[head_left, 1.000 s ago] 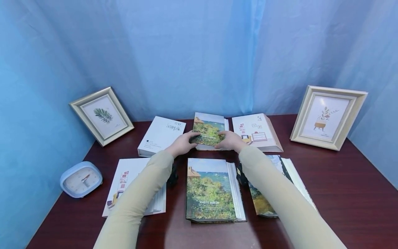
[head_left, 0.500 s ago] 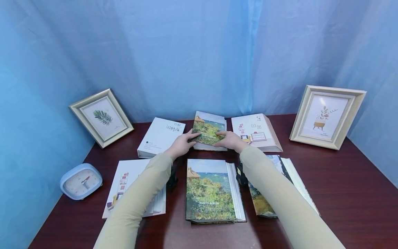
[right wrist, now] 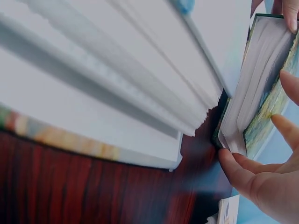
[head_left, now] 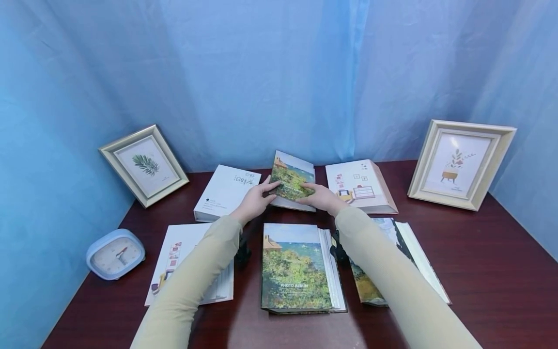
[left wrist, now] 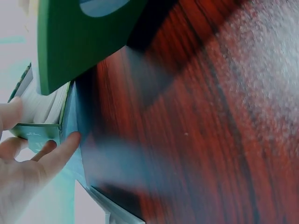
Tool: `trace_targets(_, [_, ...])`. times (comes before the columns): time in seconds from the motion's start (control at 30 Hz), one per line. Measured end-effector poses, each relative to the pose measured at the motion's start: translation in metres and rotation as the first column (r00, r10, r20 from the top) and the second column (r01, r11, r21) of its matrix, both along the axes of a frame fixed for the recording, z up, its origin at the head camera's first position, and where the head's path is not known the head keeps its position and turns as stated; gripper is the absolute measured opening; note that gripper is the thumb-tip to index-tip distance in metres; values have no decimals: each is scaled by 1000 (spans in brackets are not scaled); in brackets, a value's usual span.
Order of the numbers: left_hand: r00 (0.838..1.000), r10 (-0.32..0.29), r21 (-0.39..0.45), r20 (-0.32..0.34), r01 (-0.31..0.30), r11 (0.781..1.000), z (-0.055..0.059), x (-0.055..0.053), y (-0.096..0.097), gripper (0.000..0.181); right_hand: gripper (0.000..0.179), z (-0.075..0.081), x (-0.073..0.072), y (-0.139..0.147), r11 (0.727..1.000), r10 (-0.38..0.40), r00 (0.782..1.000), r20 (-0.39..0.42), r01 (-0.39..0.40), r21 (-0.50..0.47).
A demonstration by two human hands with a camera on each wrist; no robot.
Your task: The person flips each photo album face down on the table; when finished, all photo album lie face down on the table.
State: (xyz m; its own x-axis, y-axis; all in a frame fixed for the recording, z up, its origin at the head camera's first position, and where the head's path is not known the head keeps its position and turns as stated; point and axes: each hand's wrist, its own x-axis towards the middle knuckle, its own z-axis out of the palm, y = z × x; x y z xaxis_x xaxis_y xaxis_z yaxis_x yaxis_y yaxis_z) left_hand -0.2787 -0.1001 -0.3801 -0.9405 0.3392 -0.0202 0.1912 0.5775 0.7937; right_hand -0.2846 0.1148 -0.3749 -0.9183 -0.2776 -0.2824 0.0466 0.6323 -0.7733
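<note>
At the back middle of the table, a photo album (head_left: 293,173) with a painted seaside cover is held between both hands, its far edge tipped up. My left hand (head_left: 257,198) grips its left side, thumb near the cover. My right hand (head_left: 324,198) grips the right side. The left wrist view shows the left fingers (left wrist: 60,156) against the album's edge and its pages (left wrist: 44,105). In the right wrist view, fingertips (right wrist: 228,161) of the right hand lie at a lower corner, the others over the cover. A second album (head_left: 296,271) with matching cover lies nearer me.
White albums lie left (head_left: 226,191) and right (head_left: 359,186) of the held one. Nearer me are another white album (head_left: 174,257) and a painted-cover album (head_left: 375,281), both partly behind sleeves. A blue clock (head_left: 115,254) and two picture frames (head_left: 146,165) (head_left: 462,165) stand at the sides.
The album in my hands has turned slightly clockwise and its far edge has risen. Both hands keep their hold at its sides; the other things have stayed put.
</note>
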Motion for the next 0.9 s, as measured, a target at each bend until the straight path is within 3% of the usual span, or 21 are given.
trace_targets(0.47, [999, 30, 72, -36, -28, 997, 9, 1, 1, 44, 67, -4, -2, -5, 998, 14, 1000, 6, -14, -56])
trace_targets(0.9, [995, 45, 59, -91, -39, 997, 22, 4, -3, 42, 62, -3, 1, -15, 997, 75, 997, -30, -76, -28])
